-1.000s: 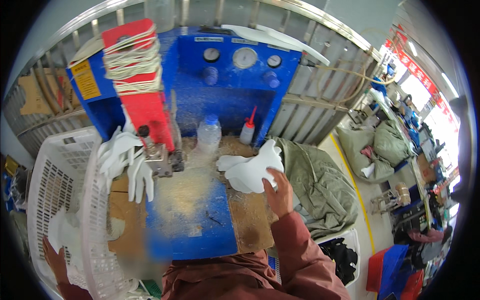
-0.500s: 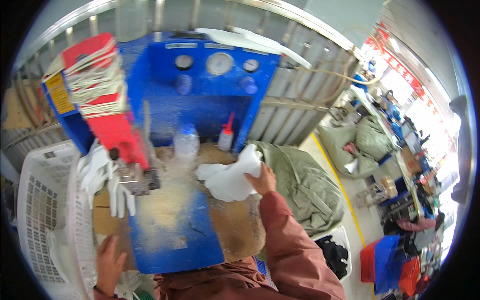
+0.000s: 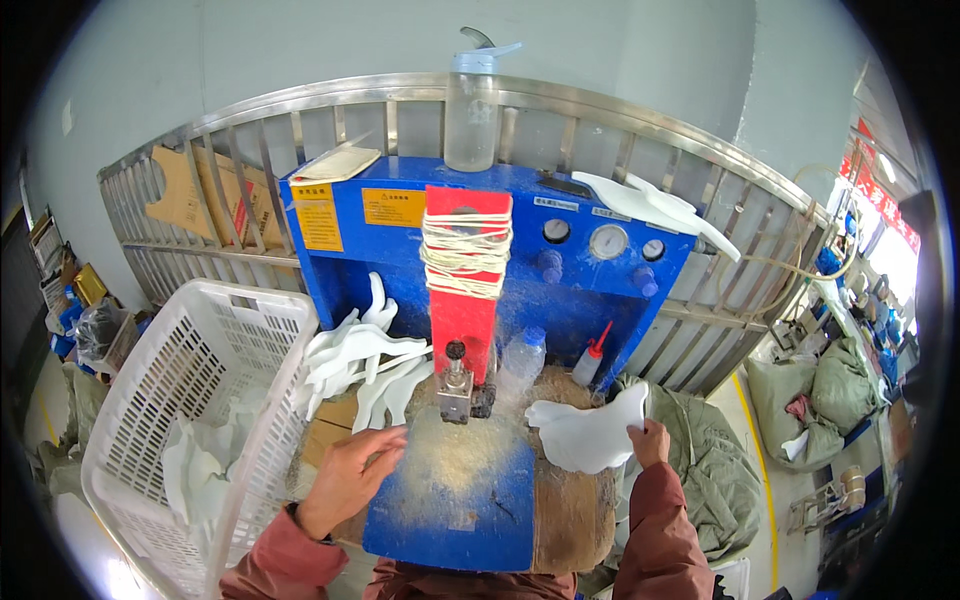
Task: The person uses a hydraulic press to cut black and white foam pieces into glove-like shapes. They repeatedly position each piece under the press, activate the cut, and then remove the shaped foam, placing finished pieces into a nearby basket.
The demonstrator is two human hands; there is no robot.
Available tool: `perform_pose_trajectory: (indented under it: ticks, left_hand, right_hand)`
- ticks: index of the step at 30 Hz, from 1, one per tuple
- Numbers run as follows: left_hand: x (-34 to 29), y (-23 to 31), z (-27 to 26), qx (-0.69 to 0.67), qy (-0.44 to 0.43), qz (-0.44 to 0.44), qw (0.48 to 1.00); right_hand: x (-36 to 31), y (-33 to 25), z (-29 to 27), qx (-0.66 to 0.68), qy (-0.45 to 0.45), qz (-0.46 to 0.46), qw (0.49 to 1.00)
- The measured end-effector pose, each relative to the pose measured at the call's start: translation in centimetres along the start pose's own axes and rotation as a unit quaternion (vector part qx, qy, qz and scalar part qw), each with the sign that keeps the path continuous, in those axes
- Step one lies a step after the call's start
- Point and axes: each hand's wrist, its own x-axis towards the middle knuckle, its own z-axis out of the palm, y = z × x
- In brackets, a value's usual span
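Note:
My right hand [image 3: 652, 442] grips the right end of a thin, white, wavy-edged piece [image 3: 587, 436], possibly several stacked, over the brown board [image 3: 573, 520]. My left hand [image 3: 350, 478] is open with fingers stretched out and holds nothing. Its fingertips are at the left edge of the blue plate [image 3: 450, 535], just below a pile of curved white pieces [image 3: 358, 350]. Between my hands stands the machine's red arm [image 3: 462, 320], wrapped in pale cord, with a metal head [image 3: 457, 398] above the plate. Pale dust [image 3: 455, 455] covers the plate's far part.
A white plastic crate [image 3: 235, 300] with more white pieces stands at the left. Behind the plate are a blue-capped bottle [image 3: 523, 360], a red-tipped squeeze bottle [image 3: 590, 362] and the blue machine housing [image 3: 400, 250] with gauges. A green sack [image 3: 700, 470] lies at the right.
The view has swung left, showing more of the crate. My left hand has moved forward and right, toward the white pile and plate. My right hand keeps its grip on the white piece.

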Motion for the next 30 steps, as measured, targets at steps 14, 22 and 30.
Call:
perform_pose_trajectory:
  ticks: [14,22,30]
  left_hand:
    - [-6.6,-4.1,9.1,-0.539,-0.071,-0.265,0.797]
    - [-8.2,-5.8,2.2,-0.383,0.026,-0.262,0.885]
    - [-6.8,-6.6,0.0,-0.354,0.136,-0.208,0.902]
  right_hand:
    - [-19.2,-18.1,-5.2,0.559,-0.294,0.086,0.771]
    - [-16.9,-24.3,0.1,0.465,-0.358,0.012,0.81]
    - [-15.8,-28.3,2.2,0.629,-0.402,0.095,0.659]
